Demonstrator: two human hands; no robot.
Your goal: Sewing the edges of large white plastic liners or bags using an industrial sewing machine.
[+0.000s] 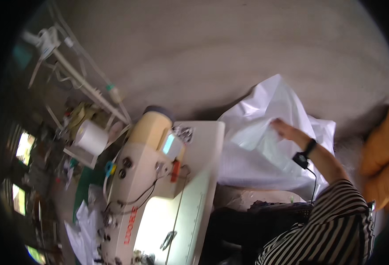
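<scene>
My right hand reaches in from the lower right in a striped sleeve, with a black band and a small cabled device on the wrist. Its fingers are bent closed on the upper layer of a glossy white plastic sheet, slightly blurred. That material lies in a crumpled, partly folded heap to the right of the sewing machine table, and I cannot make out whether it is a sack. My left hand is out of the picture. Left of the heap stands a cream industrial sewing machine, its lamp lighting the bed.
Small thread snips lie on the machine's white table. A large white thread cone stands behind the machine beside a thread stand pole. More white material hangs at the lower left. Orange-yellow bundles sit at the far right.
</scene>
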